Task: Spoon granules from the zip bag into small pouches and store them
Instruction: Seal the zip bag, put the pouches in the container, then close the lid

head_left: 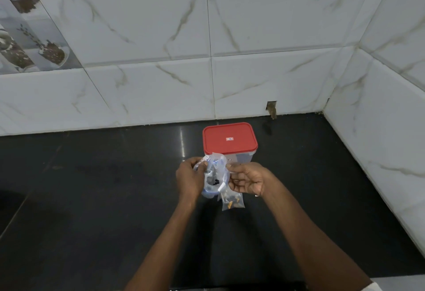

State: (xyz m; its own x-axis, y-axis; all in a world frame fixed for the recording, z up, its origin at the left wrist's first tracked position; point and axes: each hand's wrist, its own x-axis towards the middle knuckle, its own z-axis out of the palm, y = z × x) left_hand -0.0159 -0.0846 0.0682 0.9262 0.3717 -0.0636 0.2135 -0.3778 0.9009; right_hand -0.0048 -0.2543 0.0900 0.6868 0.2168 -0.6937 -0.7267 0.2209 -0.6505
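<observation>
A domestic kitchen is indicated. A dark, polished stone countertop (92, 198) is seen running into a corner, where it is met on two sides by walls clad in large white marble-effect tiles (253, 26) with pale veins. At the upper left a decorative tile (34, 37) is set into the wall, printed with jars and scattered spices or grains, a motif usually chosen for cooking areas. A clear plastic food-storage container with a red snap-on lid (230, 141) is placed on the counter near the back wall. A small chipped notch (271, 106) is visible at the foot of the tiling.
</observation>
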